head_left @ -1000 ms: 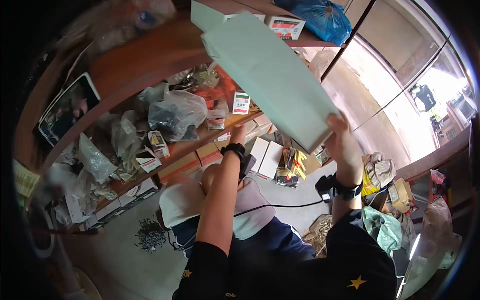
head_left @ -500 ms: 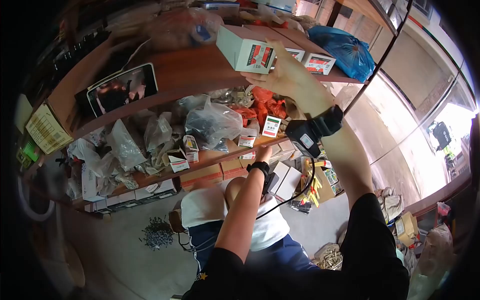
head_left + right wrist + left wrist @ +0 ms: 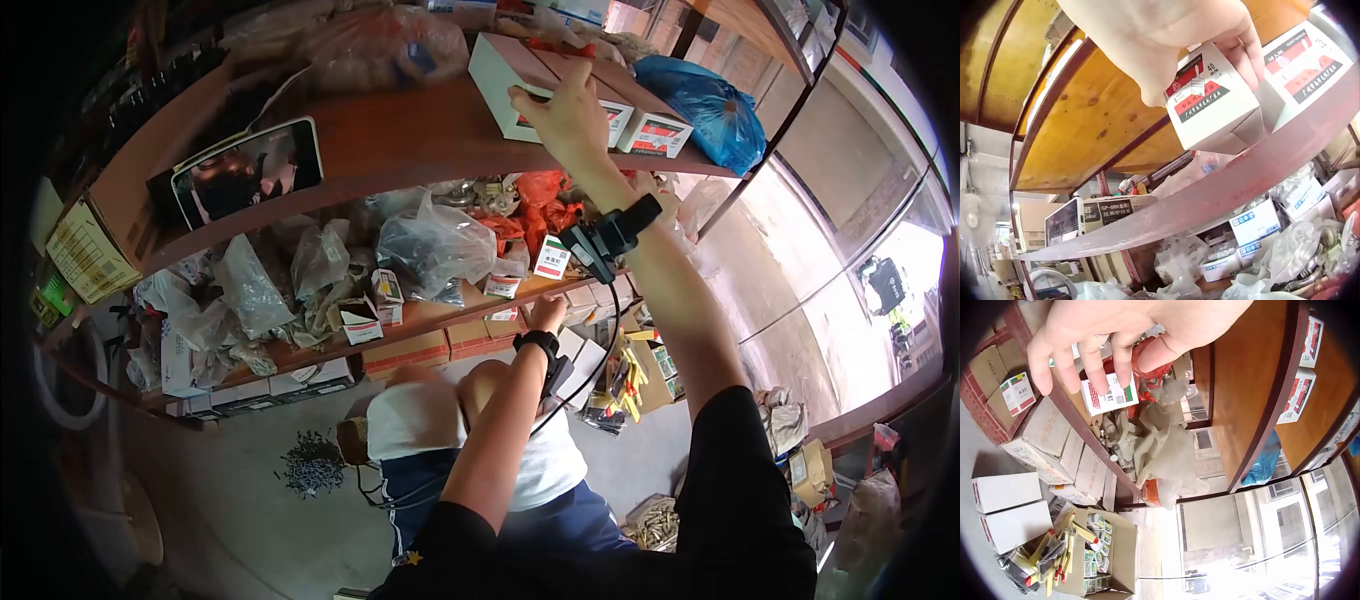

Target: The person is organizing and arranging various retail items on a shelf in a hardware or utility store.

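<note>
Your right hand (image 3: 563, 118) curls its fingers round the box (image 3: 497, 78), steadying it on the top shelf (image 3: 400, 140) edge; below that shelf your left hand (image 3: 547, 312) hangs idle, fingers loosely spread

I am in a hardware shop or its stockroom. Long wooden shelves (image 3: 400, 140) run across my view from 9 to 1 o'clock. On the top shelf, at 12 o'clock, matching small white boxes with red labels (image 3: 655, 135) stand side by side, next to a blue plastic bag (image 3: 715, 105). The shelf below is crammed with clear plastic bags (image 3: 430, 250) of small dark parts and little labelled packets (image 3: 385, 290). Brown cartons (image 3: 405, 350) line the lowest shelf. On the concrete floor (image 3: 250, 520), a heap of dark screws (image 3: 312, 465) lies at 8 o'clock, and an open carton of yellow-handled tools (image 3: 630, 375) sits at 4 o'clock. Large glass panes (image 3: 830, 230) at 3 o'clock let in daylight.
</note>
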Action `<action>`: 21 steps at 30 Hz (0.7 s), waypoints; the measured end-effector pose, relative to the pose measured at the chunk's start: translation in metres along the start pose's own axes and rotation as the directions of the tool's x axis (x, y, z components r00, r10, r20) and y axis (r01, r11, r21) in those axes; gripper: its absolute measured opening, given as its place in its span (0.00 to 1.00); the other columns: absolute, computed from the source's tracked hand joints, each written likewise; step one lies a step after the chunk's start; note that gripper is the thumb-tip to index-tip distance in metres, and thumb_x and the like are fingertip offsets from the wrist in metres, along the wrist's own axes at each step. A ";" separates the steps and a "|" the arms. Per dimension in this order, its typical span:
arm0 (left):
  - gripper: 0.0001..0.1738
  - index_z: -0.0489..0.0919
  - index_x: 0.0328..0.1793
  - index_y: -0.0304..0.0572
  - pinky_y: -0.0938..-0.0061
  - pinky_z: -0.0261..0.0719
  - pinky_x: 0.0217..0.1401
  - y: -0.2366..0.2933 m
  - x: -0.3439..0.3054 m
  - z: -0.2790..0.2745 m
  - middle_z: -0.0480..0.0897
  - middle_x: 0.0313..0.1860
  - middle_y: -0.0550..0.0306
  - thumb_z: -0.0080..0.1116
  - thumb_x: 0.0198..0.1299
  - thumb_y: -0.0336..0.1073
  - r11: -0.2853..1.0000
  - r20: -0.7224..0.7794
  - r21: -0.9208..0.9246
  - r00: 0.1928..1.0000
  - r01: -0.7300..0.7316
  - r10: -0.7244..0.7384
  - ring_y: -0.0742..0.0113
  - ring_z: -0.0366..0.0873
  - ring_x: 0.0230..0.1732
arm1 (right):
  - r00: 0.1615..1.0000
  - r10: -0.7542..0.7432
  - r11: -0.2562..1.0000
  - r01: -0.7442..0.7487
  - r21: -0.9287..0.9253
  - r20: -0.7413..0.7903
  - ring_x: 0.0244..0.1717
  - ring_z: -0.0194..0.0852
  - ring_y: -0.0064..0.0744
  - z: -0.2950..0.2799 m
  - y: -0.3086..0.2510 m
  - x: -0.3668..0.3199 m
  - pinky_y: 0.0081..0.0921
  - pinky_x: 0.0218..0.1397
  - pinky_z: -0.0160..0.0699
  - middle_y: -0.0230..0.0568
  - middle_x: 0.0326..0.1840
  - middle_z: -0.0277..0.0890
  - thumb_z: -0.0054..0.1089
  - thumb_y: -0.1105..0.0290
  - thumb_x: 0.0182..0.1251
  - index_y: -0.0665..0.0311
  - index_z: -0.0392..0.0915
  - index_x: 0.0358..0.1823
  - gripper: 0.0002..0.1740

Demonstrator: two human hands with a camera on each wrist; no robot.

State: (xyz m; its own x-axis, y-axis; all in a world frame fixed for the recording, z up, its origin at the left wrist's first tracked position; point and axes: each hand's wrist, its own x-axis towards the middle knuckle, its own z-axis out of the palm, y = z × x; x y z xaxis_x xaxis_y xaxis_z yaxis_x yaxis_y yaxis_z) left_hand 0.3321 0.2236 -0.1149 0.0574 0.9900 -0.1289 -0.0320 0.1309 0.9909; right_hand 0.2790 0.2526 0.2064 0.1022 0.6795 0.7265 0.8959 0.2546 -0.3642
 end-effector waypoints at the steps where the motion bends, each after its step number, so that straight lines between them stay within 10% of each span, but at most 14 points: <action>1: 0.13 0.71 0.23 0.30 0.64 0.66 0.36 -0.003 0.005 0.002 0.73 0.25 0.42 0.43 0.43 0.35 0.997 0.015 0.071 1.000 0.015 -0.016 0.52 0.71 0.33 | 1.000 -0.015 1.000 0.016 -0.022 0.023 0.34 0.70 0.54 0.002 -0.005 0.001 0.39 0.34 0.71 0.57 0.38 0.64 0.59 0.48 0.40 0.70 0.54 0.38 0.36; 6: 0.16 0.74 0.27 0.31 0.57 0.67 0.45 -0.016 0.019 0.020 0.75 0.30 0.33 0.42 0.41 0.38 0.998 0.119 0.052 0.992 0.030 -0.037 0.40 0.72 0.40 | 0.986 -0.126 0.988 0.134 -0.078 0.105 0.33 0.72 0.53 0.019 -0.049 -0.011 0.41 0.33 0.71 0.55 0.38 0.66 0.60 0.48 0.39 0.63 0.55 0.40 0.34; 9: 0.16 0.74 0.28 0.30 0.55 0.66 0.45 -0.098 0.074 0.071 0.74 0.29 0.32 0.41 0.41 0.38 0.951 -0.058 0.083 0.952 -0.297 0.302 0.39 0.72 0.38 | 0.976 -0.136 0.983 0.154 -0.101 0.168 0.32 0.72 0.54 0.034 -0.067 -0.016 0.42 0.33 0.71 0.54 0.38 0.66 0.60 0.47 0.39 0.62 0.55 0.40 0.34; 15: 0.17 0.72 0.37 0.33 0.59 0.66 0.45 -0.044 0.040 0.038 0.75 0.34 0.36 0.43 0.42 0.38 0.991 0.130 0.046 0.985 -0.124 0.117 0.43 0.71 0.42 | 0.986 -0.146 0.989 0.145 0.016 0.081 0.34 0.70 0.54 0.039 -0.040 -0.024 0.41 0.35 0.70 0.55 0.39 0.64 0.57 0.45 0.42 0.63 0.54 0.47 0.38; 16: 0.18 0.72 0.39 0.35 0.61 0.67 0.44 -0.020 0.022 0.031 0.76 0.34 0.40 0.47 0.45 0.41 0.929 0.046 -0.259 0.957 -0.266 0.287 0.44 0.71 0.41 | 0.984 -0.174 0.983 0.175 0.047 -0.026 0.34 0.70 0.55 0.035 -0.030 -0.031 0.40 0.35 0.70 0.56 0.39 0.63 0.57 0.44 0.42 0.63 0.54 0.49 0.40; 17: 0.19 0.72 0.39 0.37 0.65 0.68 0.39 0.015 0.000 0.009 0.77 0.32 0.45 0.49 0.47 0.45 0.824 0.003 0.012 0.824 -0.567 0.567 0.45 0.72 0.37 | 0.990 -0.134 0.985 0.139 0.103 -0.053 0.40 0.66 0.56 0.023 -0.021 -0.042 0.41 0.38 0.68 0.56 0.40 0.62 0.56 0.45 0.44 0.62 0.51 0.53 0.41; 18: 0.17 0.72 0.36 0.37 0.67 0.69 0.34 0.021 0.008 -0.003 0.77 0.31 0.46 0.49 0.46 0.44 0.776 0.145 0.343 0.846 -0.529 0.513 0.47 0.73 0.34 | 0.989 -0.112 0.978 0.127 0.168 -0.094 0.41 0.65 0.53 0.015 -0.003 -0.054 0.40 0.40 0.66 0.54 0.41 0.62 0.56 0.47 0.45 0.64 0.54 0.51 0.38; 19: 0.12 0.72 0.29 0.37 0.66 0.69 0.29 -0.024 0.029 0.009 0.76 0.27 0.44 0.48 0.45 0.39 0.846 0.192 0.095 0.843 -0.525 0.502 0.47 0.73 0.29 | 0.981 -0.087 0.973 0.121 0.196 -0.174 0.41 0.63 0.50 0.009 0.019 -0.069 0.37 0.41 0.64 0.51 0.42 0.62 0.57 0.51 0.47 0.67 0.58 0.49 0.34; 21: 0.10 0.72 0.23 0.36 0.61 0.70 0.29 -0.009 0.029 0.007 0.76 0.25 0.40 0.44 0.44 0.36 0.981 -0.227 0.189 0.974 0.049 -0.005 0.47 0.75 0.29 | 0.951 -0.132 0.974 0.177 0.144 -0.280 0.42 0.62 0.49 0.009 0.084 -0.106 0.34 0.43 0.62 0.52 0.41 0.62 0.56 0.59 0.49 0.69 0.59 0.47 0.28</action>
State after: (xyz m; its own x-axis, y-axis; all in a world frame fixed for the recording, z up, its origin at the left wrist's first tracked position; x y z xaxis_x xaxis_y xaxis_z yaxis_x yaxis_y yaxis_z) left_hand 0.3405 0.2504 -0.1269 -0.1703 0.9755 -0.1394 0.1599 0.1670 0.9729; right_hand 0.3392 0.2082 0.0932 0.1003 0.4202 0.9019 0.8281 0.4672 -0.3098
